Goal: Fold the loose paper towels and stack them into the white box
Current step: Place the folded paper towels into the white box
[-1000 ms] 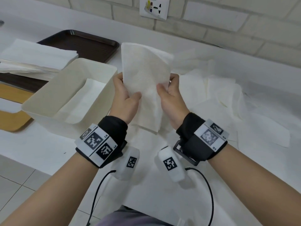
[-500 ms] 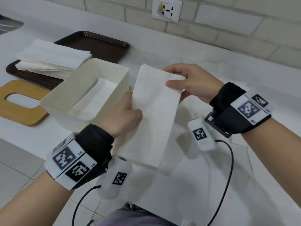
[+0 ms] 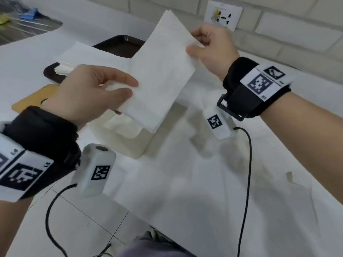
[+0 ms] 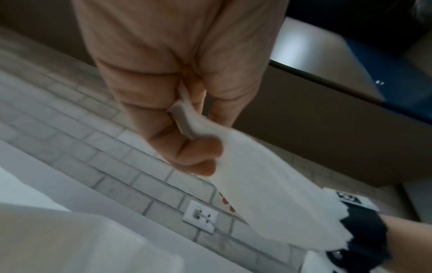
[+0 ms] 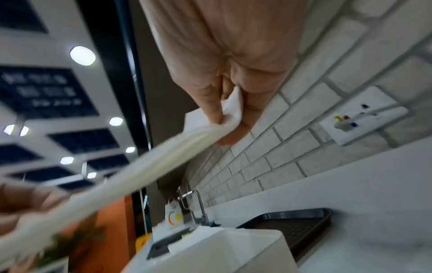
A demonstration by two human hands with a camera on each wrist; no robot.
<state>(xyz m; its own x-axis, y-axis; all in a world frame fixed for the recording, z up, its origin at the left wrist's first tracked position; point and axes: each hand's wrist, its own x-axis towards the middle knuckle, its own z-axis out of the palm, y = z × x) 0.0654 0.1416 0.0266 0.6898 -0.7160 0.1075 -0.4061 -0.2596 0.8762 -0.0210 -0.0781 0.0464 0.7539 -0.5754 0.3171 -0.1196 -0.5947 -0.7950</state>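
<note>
The left hand (image 3: 87, 93) pinches the near end of a folded paper towel (image 3: 159, 76) between thumb and fingers; the right hand (image 3: 213, 47) pinches the far end the same way, the towel stretched between them in the air, tilted up toward the wall; it hangs over the white box (image 3: 141, 143), whose opening it largely hides, so how full the box is cannot be told from here; behind it a stack of flat towels (image 3: 81, 54) lies on a dark tray (image 3: 118, 45), and a wooden board (image 3: 35, 97) sits at the left on the white counter (image 3: 185, 182). The towel looks ready to go down into the box; the risk, I judge, lies in that lowering; thin paper held only at its ends may sag or spring open when one pinch lets go, leaving it crooked; its hanging near corner could catch the box rim and crumple; a hard pull between the hands might tear it.
</note>
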